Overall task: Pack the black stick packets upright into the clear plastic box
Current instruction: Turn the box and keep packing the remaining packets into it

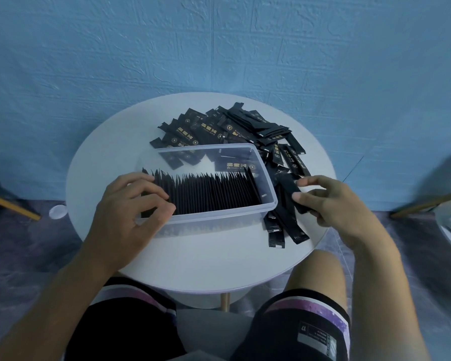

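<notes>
A clear plastic box [267, 183] lies on the round white table [198, 261]. A long row of black stick packets [214, 191] stands upright along its near side. My left hand [130, 204] rests over the box's left end, fingers pressing against the row's left packets. My right hand [333, 201] is just right of the box, thumb and fingers pinching one black stick packet [294, 191]. A loose pile of black packets [227, 128] with gold print lies behind the box, and a few more packets [281, 225] lie by its right end.
A blue textured wall stands close behind the table. Wooden legs [13, 207] show at left and right on a dark floor. A small white round object [57, 211] sits beside the table's left edge. My knees in dark shorts are under the table's near edge.
</notes>
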